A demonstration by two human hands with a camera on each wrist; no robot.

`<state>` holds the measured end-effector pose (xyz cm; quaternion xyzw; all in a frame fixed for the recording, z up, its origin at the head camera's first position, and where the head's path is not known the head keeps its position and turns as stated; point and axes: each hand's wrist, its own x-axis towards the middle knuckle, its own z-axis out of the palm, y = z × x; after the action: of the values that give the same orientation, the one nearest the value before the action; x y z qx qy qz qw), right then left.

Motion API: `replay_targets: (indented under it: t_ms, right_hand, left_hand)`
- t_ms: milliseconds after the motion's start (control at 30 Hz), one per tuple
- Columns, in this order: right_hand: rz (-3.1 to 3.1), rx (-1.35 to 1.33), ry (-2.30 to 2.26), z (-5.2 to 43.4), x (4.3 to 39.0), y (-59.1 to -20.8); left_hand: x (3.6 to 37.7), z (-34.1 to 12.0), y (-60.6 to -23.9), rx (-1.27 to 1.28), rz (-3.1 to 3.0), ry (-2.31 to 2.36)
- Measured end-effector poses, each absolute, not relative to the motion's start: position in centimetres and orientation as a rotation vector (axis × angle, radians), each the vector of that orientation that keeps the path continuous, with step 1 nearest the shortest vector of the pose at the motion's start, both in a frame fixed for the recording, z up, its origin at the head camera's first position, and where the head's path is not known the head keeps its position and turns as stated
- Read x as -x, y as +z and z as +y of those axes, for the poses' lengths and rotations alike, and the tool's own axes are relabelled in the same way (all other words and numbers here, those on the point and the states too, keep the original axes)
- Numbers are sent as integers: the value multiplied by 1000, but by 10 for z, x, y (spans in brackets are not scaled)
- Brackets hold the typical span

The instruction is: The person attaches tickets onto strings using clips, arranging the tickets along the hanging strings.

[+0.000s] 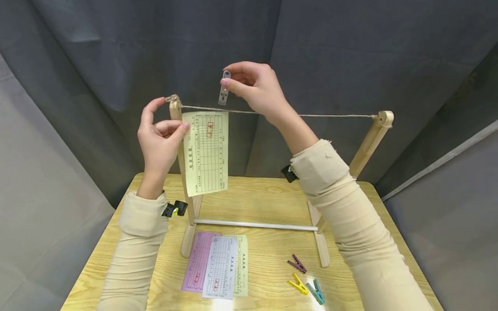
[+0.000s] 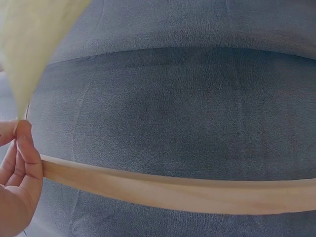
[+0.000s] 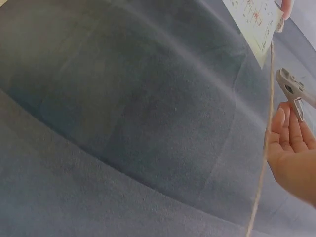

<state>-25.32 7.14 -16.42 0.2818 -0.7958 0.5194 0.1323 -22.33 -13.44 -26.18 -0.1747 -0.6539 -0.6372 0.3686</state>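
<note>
A thin, rough twine string [image 1: 303, 115] runs taut between the two pale wooden posts of a small rack [image 1: 367, 144], which stands on a light wood-grain table [image 1: 272, 203]. A white round rod [image 1: 254, 224] joins the posts low down. Grey cloth hangs behind.

The right hand [image 1: 256, 88] is raised just above the string, near its left end. Thumb and curled fingers pinch a small grey clothes peg [image 1: 224, 87], slim and flat, by its upper end, with its lower tip just above the string. Whether its tips are spread cannot be told.

The left hand [image 1: 159, 138] pinches the top left corner of a pale yellow slip of paper [image 1: 205, 152] between thumb and curled fingers, the forefinger lifted and bent. The slip hangs flat against the string beside the left post. It carries a printed grid with a red-boxed mark near the top; the characters are too small to read.

On the near part of the table lie three more ruled slips [image 1: 218, 265], pink, white and yellow, overlapping. To their right lie three loose pegs: purple [image 1: 297, 263], yellow [image 1: 298, 284], teal [image 1: 316, 291].
</note>
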Motion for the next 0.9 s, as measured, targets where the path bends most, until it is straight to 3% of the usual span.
replay_targets:
  t_ms: [900]
  right_hand:
    - [-2096,-673,1804,41,261,-165]
  left_hand:
    - [219,-132,-261,483,-1673,-1637]
